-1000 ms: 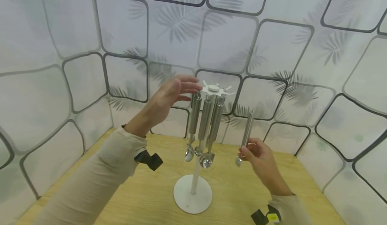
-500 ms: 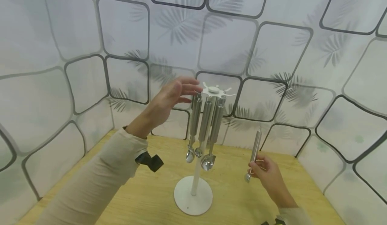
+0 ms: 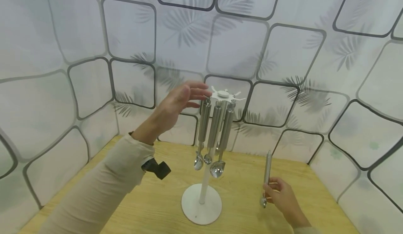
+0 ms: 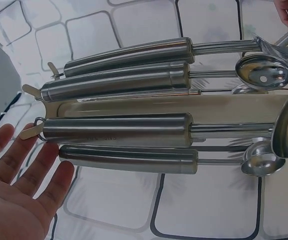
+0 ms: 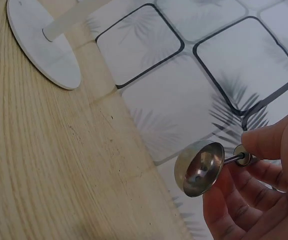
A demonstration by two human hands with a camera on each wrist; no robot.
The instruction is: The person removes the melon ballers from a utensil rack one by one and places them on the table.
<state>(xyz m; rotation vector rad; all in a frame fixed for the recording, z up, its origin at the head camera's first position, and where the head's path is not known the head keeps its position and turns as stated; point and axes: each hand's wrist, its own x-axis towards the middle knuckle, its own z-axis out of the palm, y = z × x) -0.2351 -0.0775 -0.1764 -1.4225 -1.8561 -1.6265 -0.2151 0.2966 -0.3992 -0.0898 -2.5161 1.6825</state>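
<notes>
A white rotating-style stand (image 3: pixel 201 207) with a round base and hooked top carries several steel utensils by their handles. My left hand (image 3: pixel 176 103) is at the top left of the stand, fingers extended; in the left wrist view its fingertips (image 4: pixel 66 172) touch or nearly touch a hook and the handle ends. Hanging there are a scoop with a hole in its bowl (image 4: pixel 264 71) and a larger scoop (image 3: pixel 217 169). Off to the right, my right hand (image 3: pixel 284 197) pinches a melon baller (image 5: pixel 200 169) near its bowl, handle pointing up.
The stand is on a light wooden table (image 3: pixel 151 199). A patterned curtain (image 3: pixel 176 34) with dark rounded squares and leaves encloses the table at the back and sides. The stand's base (image 5: pixel 43 50) also shows in the right wrist view.
My right hand has lowered the melon baller toward the table and slightly right, and its handle now stands more upright. The left hand has stayed by the stand's top.
</notes>
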